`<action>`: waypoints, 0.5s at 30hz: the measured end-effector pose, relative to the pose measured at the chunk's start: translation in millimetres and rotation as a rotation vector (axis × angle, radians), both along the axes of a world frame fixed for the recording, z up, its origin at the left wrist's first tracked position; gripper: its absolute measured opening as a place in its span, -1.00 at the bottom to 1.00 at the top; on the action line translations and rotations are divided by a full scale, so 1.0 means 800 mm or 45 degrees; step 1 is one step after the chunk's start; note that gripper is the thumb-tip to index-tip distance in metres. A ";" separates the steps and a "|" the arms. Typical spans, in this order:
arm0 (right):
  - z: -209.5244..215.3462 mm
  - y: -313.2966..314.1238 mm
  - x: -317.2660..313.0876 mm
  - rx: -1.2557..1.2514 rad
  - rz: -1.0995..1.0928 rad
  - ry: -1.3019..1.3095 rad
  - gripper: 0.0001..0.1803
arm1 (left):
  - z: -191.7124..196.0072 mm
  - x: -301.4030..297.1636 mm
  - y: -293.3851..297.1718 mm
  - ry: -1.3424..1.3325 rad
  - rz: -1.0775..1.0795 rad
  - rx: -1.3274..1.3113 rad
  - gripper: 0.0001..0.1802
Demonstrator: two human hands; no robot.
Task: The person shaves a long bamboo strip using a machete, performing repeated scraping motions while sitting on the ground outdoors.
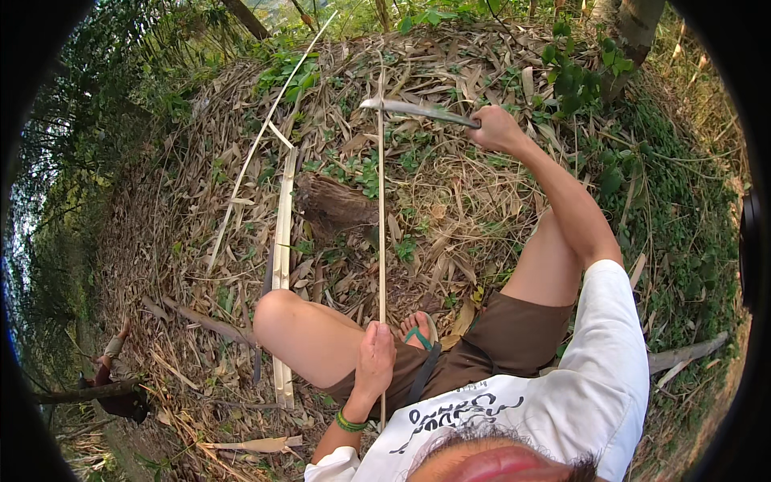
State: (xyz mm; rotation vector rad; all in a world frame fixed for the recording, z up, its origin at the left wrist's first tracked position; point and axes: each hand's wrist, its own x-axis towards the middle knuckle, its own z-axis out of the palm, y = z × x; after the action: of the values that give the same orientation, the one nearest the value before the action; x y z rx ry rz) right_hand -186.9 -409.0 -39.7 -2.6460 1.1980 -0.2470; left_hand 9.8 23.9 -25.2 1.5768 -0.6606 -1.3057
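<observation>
- Left hand [375, 361]: fingers wrapped around a pale strip [382, 249].
- Right hand [496, 130]: fingers clenched on a knife [422, 110], blade crossing the strip.
- Apparent step: shaving; a further stroke calls for steady support.

The right arm [569, 189] reached out ahead of the body, its elbow [602, 255] slightly bent and well out to the side, the forearm slanting forward and inward to a right hand [496, 130] closed in a fist. Nearer the torso, the left hand [376, 363] was also closed, its thumb [383, 333] pointing forward, and the left forearm [344, 430] angled up from the lower edge beside the bare, bent left leg [309, 333].
</observation>
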 end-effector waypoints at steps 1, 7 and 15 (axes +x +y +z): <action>-0.007 -0.006 -0.015 0.055 -0.110 0.101 -0.69 | 0.004 0.002 0.006 0.074 -0.023 0.100 -0.56; -0.018 -0.005 -0.003 0.114 -0.242 0.034 -0.66 | -0.006 0.005 -0.017 0.143 -0.058 0.132 -0.55; 0.015 -0.003 0.020 0.091 -0.100 -0.167 -0.68 | -0.018 -0.004 0.015 -0.246 -0.153 0.025 -0.58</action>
State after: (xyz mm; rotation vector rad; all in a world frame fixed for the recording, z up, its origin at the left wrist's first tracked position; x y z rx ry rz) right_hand -170.6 -411.5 -27.4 -2.4830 1.2454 -0.3773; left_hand 6.9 35.8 -39.4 1.7158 -0.8762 -1.2591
